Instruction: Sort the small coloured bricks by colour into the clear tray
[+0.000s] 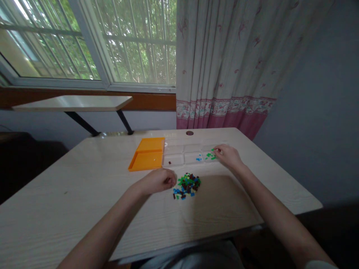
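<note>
A pile of small plastic pieces [189, 184] in green, blue, dark brown and pale yellow lies on the table. At the pile's left edge is my left hand [161, 180], its fingers curled closed; whatever is in them is hidden. My right hand [228, 156] reaches over the right end of a clear compartment tray [173, 160], thumb and fingers pinched at a small green piece [213, 150]. Just below, loose green pieces [209, 155] lie in a front compartment. Blue pieces [199, 158] sit in the compartment to its left, and a brown piece [169, 163] lies farther left.
An orange open case or lid [148, 158] lies against the tray's left side. Behind it, a raised shelf [73, 102] stands on dark legs. The wooden table [84, 194] has a round hole [190, 133] near its back edge, below the curtain [224, 74] and window.
</note>
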`<state>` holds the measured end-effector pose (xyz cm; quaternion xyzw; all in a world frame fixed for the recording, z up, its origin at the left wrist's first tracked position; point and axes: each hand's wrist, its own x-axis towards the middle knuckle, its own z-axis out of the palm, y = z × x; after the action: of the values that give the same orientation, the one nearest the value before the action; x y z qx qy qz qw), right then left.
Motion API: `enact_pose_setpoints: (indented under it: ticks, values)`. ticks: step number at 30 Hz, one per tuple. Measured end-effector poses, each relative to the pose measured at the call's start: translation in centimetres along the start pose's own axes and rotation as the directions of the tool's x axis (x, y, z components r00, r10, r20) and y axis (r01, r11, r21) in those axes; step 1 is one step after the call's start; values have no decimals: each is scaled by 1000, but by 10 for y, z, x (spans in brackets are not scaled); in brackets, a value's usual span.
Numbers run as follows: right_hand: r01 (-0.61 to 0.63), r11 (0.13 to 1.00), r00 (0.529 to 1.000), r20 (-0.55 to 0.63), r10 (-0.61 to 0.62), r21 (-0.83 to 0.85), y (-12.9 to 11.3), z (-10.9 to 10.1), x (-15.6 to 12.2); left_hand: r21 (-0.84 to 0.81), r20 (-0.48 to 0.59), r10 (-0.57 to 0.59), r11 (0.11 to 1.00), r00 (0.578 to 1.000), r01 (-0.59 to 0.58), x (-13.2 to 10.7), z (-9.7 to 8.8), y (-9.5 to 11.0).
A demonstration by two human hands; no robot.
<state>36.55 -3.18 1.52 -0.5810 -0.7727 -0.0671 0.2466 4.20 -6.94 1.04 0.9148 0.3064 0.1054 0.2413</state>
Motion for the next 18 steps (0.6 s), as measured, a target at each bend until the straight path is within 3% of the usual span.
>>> enact_pose_setpoints:
  ticks: [9,13,18]
  values:
    - [-179,975,979,79,190,-131,20,5,4,19,0,3,1000,1000,-3,0,0,-3]
    - [-152,985,985,72,158,-81,14,5,2,21,-4,-3,1000,1000,3,0,0,-3]
    - [4,999,994,110,-7,33,-17,9,-5,10,-14,-5,1000,1000,6,0,0,-1]
